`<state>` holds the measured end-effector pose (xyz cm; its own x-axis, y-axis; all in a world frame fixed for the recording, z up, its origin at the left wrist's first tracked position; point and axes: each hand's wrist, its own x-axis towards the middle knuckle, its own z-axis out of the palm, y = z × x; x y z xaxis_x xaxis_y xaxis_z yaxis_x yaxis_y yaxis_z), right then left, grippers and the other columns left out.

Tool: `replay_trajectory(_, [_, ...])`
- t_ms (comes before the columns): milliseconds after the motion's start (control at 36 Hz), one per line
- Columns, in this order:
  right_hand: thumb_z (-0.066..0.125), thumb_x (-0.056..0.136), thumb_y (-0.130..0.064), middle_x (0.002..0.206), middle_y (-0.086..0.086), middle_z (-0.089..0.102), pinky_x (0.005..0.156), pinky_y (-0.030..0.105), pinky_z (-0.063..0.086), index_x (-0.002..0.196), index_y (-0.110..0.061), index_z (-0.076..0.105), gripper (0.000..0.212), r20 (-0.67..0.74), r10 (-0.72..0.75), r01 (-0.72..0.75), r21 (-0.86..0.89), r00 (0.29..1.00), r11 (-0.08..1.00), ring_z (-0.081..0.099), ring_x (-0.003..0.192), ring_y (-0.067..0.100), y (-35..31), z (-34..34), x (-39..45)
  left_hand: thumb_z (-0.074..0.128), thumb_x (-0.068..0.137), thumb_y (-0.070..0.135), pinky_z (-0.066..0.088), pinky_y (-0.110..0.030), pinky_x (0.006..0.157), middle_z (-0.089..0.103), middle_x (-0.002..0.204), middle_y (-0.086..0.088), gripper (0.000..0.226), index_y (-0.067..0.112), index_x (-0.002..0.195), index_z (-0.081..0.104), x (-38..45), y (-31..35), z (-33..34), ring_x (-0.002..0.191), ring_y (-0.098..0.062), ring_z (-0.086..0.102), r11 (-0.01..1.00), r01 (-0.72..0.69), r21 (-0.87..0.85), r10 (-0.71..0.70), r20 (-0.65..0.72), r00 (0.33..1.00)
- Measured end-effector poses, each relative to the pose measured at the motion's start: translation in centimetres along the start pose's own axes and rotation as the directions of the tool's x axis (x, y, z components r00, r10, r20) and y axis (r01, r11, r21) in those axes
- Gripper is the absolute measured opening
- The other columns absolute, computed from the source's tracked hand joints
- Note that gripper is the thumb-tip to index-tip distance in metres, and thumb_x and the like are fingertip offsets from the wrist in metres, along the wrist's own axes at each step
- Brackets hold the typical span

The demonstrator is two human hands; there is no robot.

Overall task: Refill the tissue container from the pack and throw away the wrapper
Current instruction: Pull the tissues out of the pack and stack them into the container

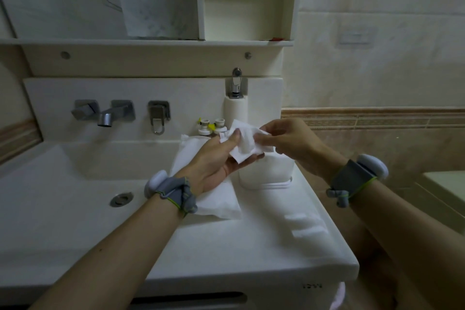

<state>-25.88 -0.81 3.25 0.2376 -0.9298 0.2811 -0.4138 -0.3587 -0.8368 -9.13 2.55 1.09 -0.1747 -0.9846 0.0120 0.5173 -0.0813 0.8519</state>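
Head camera looks down on two hands meeting over the right end of a white vanity top. Left hand (216,158) lies palm up with its thumb pressed down on a small folded white tissue (245,142), the other fingers curled beneath it; right hand (286,139) pinches the same tissue's right edge between thumb and forefinger, its remaining fingers loosely bent. Directly under the tissue stands the white tissue container (266,173), a rounded tub on the counter's right side; its top is hidden by the hands, so I cannot tell how full it is or whether it is open. Just left of it, partly beneath the left wrist, lies the tissue pack (219,201), a soft white wrapper that looks plump, apparently with tissues inside. Behind the pack, two small bottles (211,127) with pale caps stand by the back wall, next to a tall white pump dispenser (236,106). Farther left, the sink basin (50,184) sits with its drain and wall-mounted faucet (105,114). Both wrists wear grey strapped bands.
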Motion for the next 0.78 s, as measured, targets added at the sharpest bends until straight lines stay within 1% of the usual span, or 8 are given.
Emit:
replay_trajectory(111, [0.073, 0.085, -0.023, 0.086, 0.004, 0.074, 0.055, 0.015, 0.048, 0.094, -0.012, 0.073, 0.014, -0.055, -0.001, 0.002, 0.02, 0.998, 1.0, 0.063, 0.057, 0.003, 0.0, -0.2, 0.1, 0.044, 0.101, 0.034, 0.06, -0.033, 0.066, 0.067, 0.12, -0.02, 0.04, 0.001, 0.121, 0.057, -0.1, 0.4, 0.0, 0.103, -0.04, 0.067, 0.999, 0.053, -0.003, -0.053, -0.001, 0.999])
replay_trajectory(194, [0.071, 0.087, -0.028, 0.084, -0.001, 0.073, 0.059, 0.017, 0.053, 0.096, -0.017, 0.074, 0.015, -0.081, -0.054, 0.048, -0.08, 0.995, 0.996, 0.067, 0.067, 0.007, -0.1, -0.1, -0.1, 0.052, 0.096, 0.04, 0.061, -0.033, 0.069, 0.068, 0.117, -0.019, 0.047, 0.002, 0.122, 0.058, -0.1, 0.6, 0.0, 0.103, -0.042, 0.067, 0.997, 0.052, 0.061, -0.054, 0.037, 0.998])
replay_trajectory(306, [0.065, 0.09, -0.037, 0.08, 0.004, 0.072, 0.052, 0.014, 0.045, 0.092, -0.016, 0.076, 0.024, -0.029, -0.059, 0.055, -0.108, 0.998, 0.993, 0.059, 0.056, 0.005, -0.4, -0.1, -0.5, 0.058, 0.096, 0.024, 0.061, -0.033, 0.075, 0.07, 0.115, -0.017, 0.03, 0.004, 0.118, 0.061, -0.1, 0.5, 0.0, 0.102, -0.039, 0.068, 0.993, 0.002, 0.115, -0.007, 0.042, 0.999])
replay_trajectory(361, [0.062, 0.091, -0.042, 0.085, 0.012, 0.072, 0.059, 0.023, 0.046, 0.094, -0.013, 0.077, 0.032, 0.011, -0.024, 0.025, -0.058, 1.0, 0.998, 0.056, 0.061, 0.013, -0.6, -0.3, -0.6, 0.056, 0.097, 0.015, 0.061, -0.032, 0.072, 0.072, 0.109, -0.015, 0.02, 0.005, 0.113, 0.062, -0.1, 0.4, -0.2, 0.093, -0.035, 0.071, 0.992, -0.023, 0.124, 0.02, 0.026, 0.999])
replay_trajectory(472, [0.054, 0.097, -0.034, 0.091, 0.004, 0.075, 0.076, 0.034, 0.057, 0.107, -0.008, 0.072, 0.033, 0.106, 0.098, -0.11, 0.115, 0.99, 0.987, 0.07, 0.073, 0.016, -1.0, -0.8, -1.0, 0.053, 0.097, 0.006, 0.061, -0.031, 0.067, 0.074, 0.093, -0.009, 0.012, 0.008, 0.105, 0.061, -0.2, 0.3, -0.5, 0.077, -0.025, 0.074, 0.988, -0.046, 0.145, 0.048, -0.007, 0.999])
replay_trajectory(583, [0.046, 0.102, -0.03, 0.091, 0.01, 0.075, 0.079, 0.037, 0.056, 0.103, -0.005, 0.069, 0.034, 0.14, 0.175, -0.201, 0.199, 0.975, 0.959, 0.073, 0.072, 0.019, -1.3, -1.0, -1.3, 0.056, 0.095, 0.004, 0.06, -0.03, 0.062, 0.07, 0.104, -0.009, 0.022, 0.006, 0.117, 0.056, -0.1, 0.2, -0.6, 0.076, -0.017, 0.073, 0.984, -0.072, 0.166, 0.08, -0.042, 0.996])
replay_trajectory(667, [0.044, 0.1, -0.045, 0.092, 0.014, 0.075, 0.083, 0.04, 0.056, 0.104, -0.004, 0.067, 0.047, 0.143, 0.215, -0.242, 0.207, 0.966, 0.948, 0.073, 0.077, 0.025, -1.2, -1.1, -1.3, 0.056, 0.095, 0.004, 0.06, -0.029, 0.061, 0.068, 0.106, -0.01, 0.028, 0.002, 0.123, 0.053, 0.1, 0.2, -0.6, 0.075, -0.017, 0.073, 0.981, -0.088, 0.174, 0.099, -0.053, 0.994])
replay_trajectory(778, [0.063, 0.083, -0.053, 0.087, 0.012, 0.074, 0.075, 0.034, 0.054, 0.094, -0.006, 0.072, 0.049, 0.163, 0.176, -0.19, 0.08, 0.971, 0.978, 0.069, 0.072, 0.019, -1.3, -0.5, -1.4, 0.056, 0.095, 0.005, 0.06, -0.03, 0.063, 0.065, 0.119, -0.016, 0.033, 0.001, 0.128, 0.051, 0.1, 0.0, -0.4, 0.09, -0.023, 0.07, 0.968, -0.109, 0.225, 0.126, -0.063, 0.99])
